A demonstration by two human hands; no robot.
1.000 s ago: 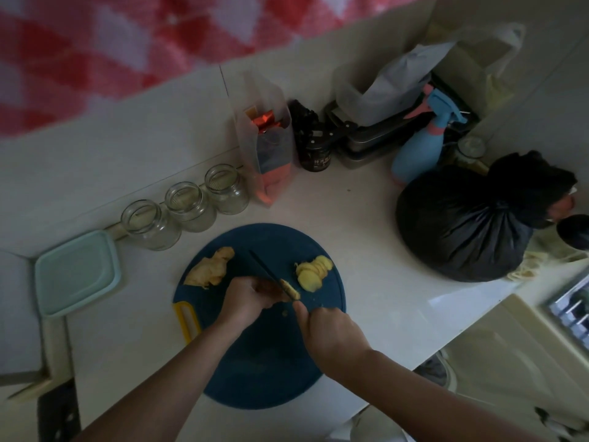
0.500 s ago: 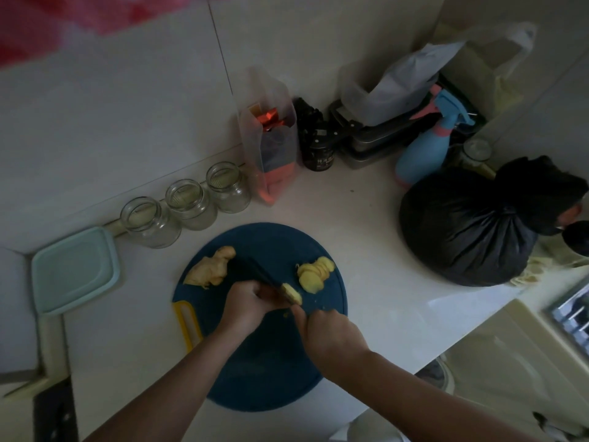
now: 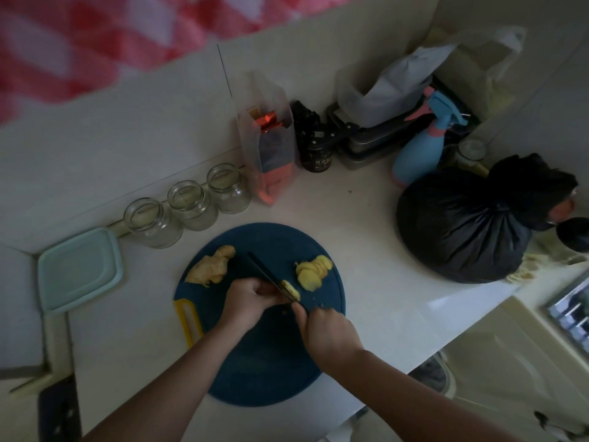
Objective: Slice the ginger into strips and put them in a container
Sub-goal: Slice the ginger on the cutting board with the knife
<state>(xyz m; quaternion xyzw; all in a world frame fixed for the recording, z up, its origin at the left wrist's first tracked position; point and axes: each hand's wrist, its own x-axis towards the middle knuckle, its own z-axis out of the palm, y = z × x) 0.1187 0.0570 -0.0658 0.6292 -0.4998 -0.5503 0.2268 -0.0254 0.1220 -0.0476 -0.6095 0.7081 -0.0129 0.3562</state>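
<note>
- Broadly, the pale glossy counter (image 3: 366, 224) carries everything. A tied black plastic bag (image 3: 462, 228) sits toward its right edge, well apart from the work.
- The round dark-blue cutting board (image 3: 264, 355), with a yellow handle loop, lies at the counter's front edge, and all the ginger is on it.
- A square pale-green lidded container (image 3: 79, 269) rests closed near the counter's left edge. Three empty clear glass jars (image 3: 191, 205) stand in a row along the back edge. Either could plausibly take the strips.
- The right hand (image 3: 328, 333) is wrapped round the handle of a dark-bladed knife (image 3: 264, 271), whose blade runs across the board's middle toward the back left.
- The left hand (image 3: 248, 298) has its fingers curled down over a small yellow ginger piece (image 3: 291, 290), pinning it to the board right against the blade.
- A knobbly tan ginger lump (image 3: 212, 266) lies untouched near the board's left edge. A fanned pile of pale yellow ginger slices (image 3: 314, 271) lies near its right edge.
- Handling, as I judge it: ginger is light, firm and fibrous, and its cut faces are probably moist and slippery. The short piece is best held from above with the fingertips tucked back. The thin slices should be stacked flat before they are cut into strips.
- A small dark labelled jar (image 3: 315, 154) stands at the counter's back edge. Its lettering is too blurred to read, and no other writing shows.
</note>
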